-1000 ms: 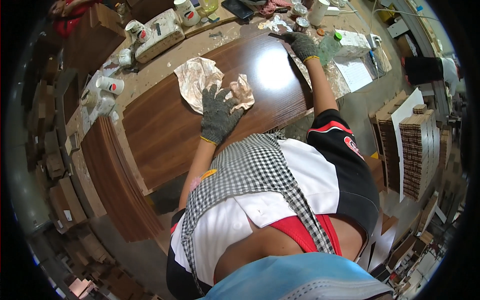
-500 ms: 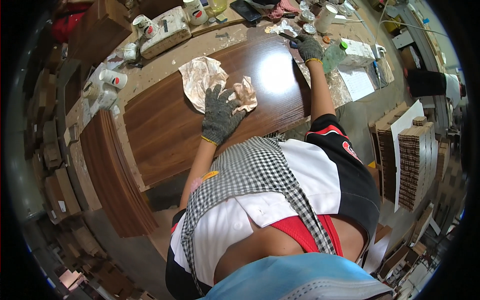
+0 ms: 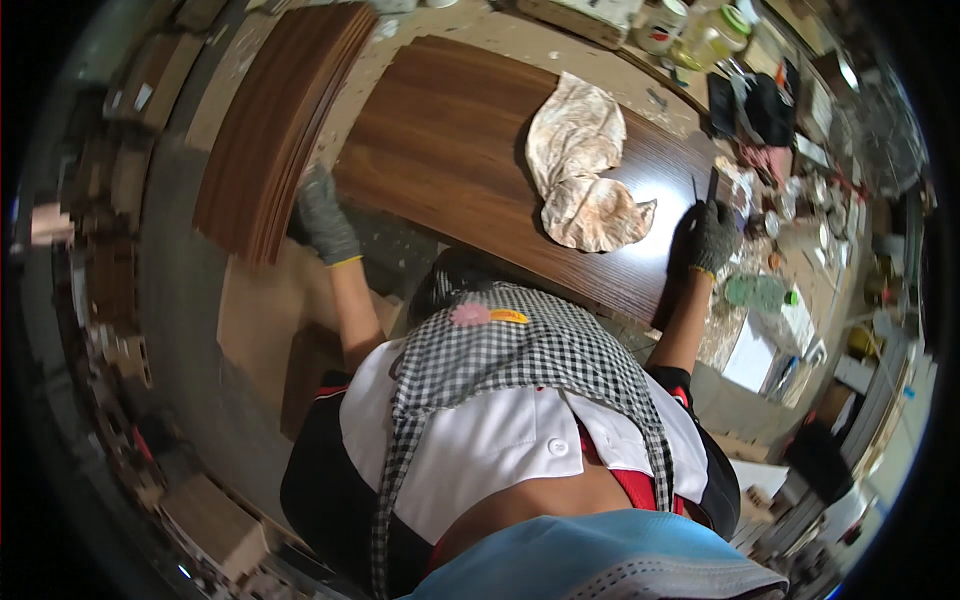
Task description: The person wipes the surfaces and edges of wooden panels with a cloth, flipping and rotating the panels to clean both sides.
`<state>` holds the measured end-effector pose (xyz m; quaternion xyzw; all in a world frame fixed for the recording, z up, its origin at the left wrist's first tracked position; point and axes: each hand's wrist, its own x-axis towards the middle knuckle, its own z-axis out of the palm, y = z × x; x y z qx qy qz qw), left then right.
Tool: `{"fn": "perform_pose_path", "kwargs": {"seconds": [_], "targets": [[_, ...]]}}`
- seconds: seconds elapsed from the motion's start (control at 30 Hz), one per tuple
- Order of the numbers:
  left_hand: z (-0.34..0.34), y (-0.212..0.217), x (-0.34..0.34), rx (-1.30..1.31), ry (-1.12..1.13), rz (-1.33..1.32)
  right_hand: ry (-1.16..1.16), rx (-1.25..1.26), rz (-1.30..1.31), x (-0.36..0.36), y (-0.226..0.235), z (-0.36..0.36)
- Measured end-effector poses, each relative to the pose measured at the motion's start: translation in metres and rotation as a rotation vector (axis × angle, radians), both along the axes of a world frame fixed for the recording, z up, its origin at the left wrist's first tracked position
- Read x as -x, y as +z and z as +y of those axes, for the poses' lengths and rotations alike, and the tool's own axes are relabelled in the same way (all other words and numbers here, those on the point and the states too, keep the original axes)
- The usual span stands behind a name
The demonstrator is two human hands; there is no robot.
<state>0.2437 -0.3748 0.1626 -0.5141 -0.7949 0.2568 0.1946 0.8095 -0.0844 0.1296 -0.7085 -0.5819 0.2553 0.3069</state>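
My left hand [image 3: 326,222], in a grey knit glove, is at the right edge of a stack of dark brown wood-grain boards [image 3: 275,130]. Its fingers look stretched out and slightly blurred; whether they touch the stack I cannot tell. At the right end of a single wood-grain board [image 3: 440,130], my gloved right hand [image 3: 710,240] is closed around a slim dark tool [image 3: 713,186] that points away from me. The tool's kind is not clear. A crumpled, stained whitish cloth [image 3: 580,150] lies on the board, out of both hands.
A green-tinted bottle [image 3: 756,292] lies right of my right hand, beside a white paper sheet [image 3: 752,352]. Small containers and a white-and-red paper cup [image 3: 661,25] clutter the workbench's far and right sides. Cardboard [image 3: 262,300] lies below the stack.
My left hand has left the cloth and moved left to the stack of boards. The cloth stays on the board. The view has turned left; my right hand still holds the slim tool.
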Motion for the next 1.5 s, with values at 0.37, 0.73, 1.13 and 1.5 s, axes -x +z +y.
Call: {"fn": "perform_pose_path", "kwargs": {"seconds": [0.37,0.73,1.13,1.5], "targets": [[-0.149,-0.135,-0.08,-0.694,1.312,-0.886,-0.086,-0.053,0.417,0.007,-0.019,0.002],[0.064,0.043,-0.02,-1.34,0.188,-0.755,-0.039,0.141,-0.169,0.002,-0.01,0.022],[0.224,-0.017,-0.18,-0.079,-0.855,-1.055,-0.334,0.123,-0.225,0.007,-0.016,0.035],[0.223,-0.015,-0.183,-0.008,-0.815,-1.033,-0.331,0.178,-0.283,0.014,-0.002,0.033]]}}
